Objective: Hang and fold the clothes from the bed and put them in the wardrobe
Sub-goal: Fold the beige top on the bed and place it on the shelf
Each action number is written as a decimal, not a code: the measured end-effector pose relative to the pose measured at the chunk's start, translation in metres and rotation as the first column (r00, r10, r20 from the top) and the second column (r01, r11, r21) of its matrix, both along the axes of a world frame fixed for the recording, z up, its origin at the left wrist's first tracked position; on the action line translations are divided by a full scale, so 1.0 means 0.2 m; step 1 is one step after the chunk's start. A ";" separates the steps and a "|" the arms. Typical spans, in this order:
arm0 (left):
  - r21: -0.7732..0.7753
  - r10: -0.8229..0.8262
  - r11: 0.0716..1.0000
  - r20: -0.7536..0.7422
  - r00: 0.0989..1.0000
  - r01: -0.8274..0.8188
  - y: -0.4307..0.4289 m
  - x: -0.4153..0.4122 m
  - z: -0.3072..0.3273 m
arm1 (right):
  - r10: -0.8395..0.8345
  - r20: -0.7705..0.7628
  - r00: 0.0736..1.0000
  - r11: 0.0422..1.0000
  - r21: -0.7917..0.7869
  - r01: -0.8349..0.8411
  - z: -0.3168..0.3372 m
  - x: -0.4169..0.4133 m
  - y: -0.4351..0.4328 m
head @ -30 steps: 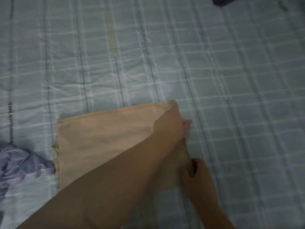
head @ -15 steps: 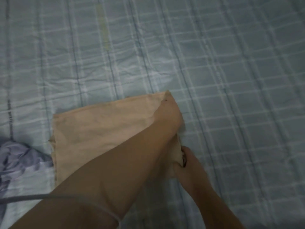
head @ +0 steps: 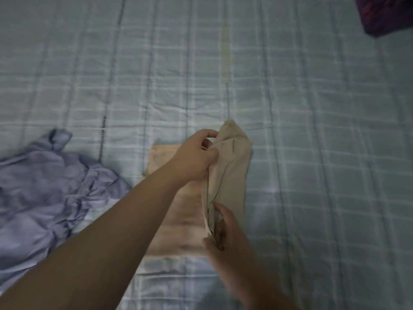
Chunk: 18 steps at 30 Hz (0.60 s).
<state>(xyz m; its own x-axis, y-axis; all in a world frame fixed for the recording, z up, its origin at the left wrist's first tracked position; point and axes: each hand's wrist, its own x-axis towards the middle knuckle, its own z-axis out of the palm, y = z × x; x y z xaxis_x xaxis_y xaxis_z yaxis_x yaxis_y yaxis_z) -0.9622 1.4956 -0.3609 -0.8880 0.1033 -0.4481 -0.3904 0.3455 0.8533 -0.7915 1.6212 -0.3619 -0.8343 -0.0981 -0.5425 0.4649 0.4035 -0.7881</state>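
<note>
Bed, pale blue checked sheet (head: 312, 108): beige garment (head: 232, 171), centre of frame, mid-fold.
Item: thin cloth, judged light, limp and not fragile. Part of it lies flat on the sheet, and its right-hand edge is raised as a standing fold. Left hand (head: 194, 157) grips the fold's upper end, fingers curled round it; right hand (head: 225, 238) pinches the lower end, lower centre. Best hold, by judgement: both ends of one edge, pulled taut, since slack cloth will sag and lose its crease. Also present: crumpled lavender garment (head: 44, 186), left of frame; dark purple cloth (head: 386, 14), upper right corner, cut off.
</note>
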 end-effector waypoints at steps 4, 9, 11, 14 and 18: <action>-0.077 0.062 0.995 -0.014 0.998 -0.063 -0.39 0.04 -0.07 | 0.094 0.042 0.995 0.993 0.064 -0.097 -0.04 0.00 -0.34; -0.241 0.158 0.958 -0.019 0.987 -0.158 -0.71 0.15 -0.30 | 0.211 0.001 0.978 0.969 0.133 -0.209 -0.15 0.05 -0.64; -0.304 0.174 0.935 -0.054 0.983 -0.182 -0.77 0.19 -0.38 | 0.278 -0.005 0.961 0.949 0.157 -0.274 -0.20 0.07 -0.70; -0.286 0.265 0.916 -0.100 0.959 -0.282 -0.79 0.24 -0.48 | 0.355 -0.027 0.935 0.924 0.164 -0.346 -0.26 0.08 -0.75; -0.266 0.272 0.916 -0.135 0.953 -0.299 -0.78 0.26 -0.52 | 0.437 -0.060 0.897 0.898 0.089 -0.431 -0.30 0.06 -0.67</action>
